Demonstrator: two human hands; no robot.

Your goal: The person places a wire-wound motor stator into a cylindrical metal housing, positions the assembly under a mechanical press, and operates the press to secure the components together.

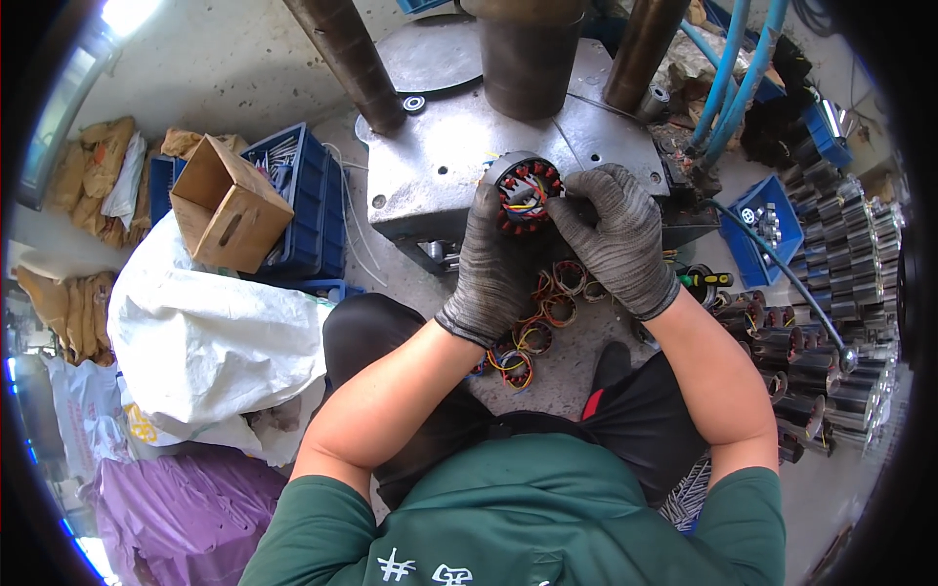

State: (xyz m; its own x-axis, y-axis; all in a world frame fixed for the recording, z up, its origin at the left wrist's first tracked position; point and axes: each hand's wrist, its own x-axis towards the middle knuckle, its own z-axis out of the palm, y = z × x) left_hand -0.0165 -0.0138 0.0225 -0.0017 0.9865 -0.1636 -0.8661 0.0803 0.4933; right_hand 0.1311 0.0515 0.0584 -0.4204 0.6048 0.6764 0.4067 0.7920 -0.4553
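Note:
A motor stator (505, 186) with a dark round shell, red pieces around its rim and coloured wires inside is held up at the front edge of the press's metal bed (420, 176). My left hand (484, 269), in a grey knitted glove, grips its left side with the thumb up along the shell. Gloved the same way, my right hand (620, 234) has curled fingers at the stator's right rim, thumb by the wires. Its fingertips are partly hidden. On the floor below my hands lie several wound stator rings (559, 310) with coloured leads.
The press's thick ram (532, 63) stands between two columns (347, 59). A small bearing ring (414, 104) lies near the left column. At left are blue crates (318, 210), a wooden box (230, 205) and a white sack (215, 342). Metal cylinders (845, 244) stack up at right, near a blue bin (762, 230).

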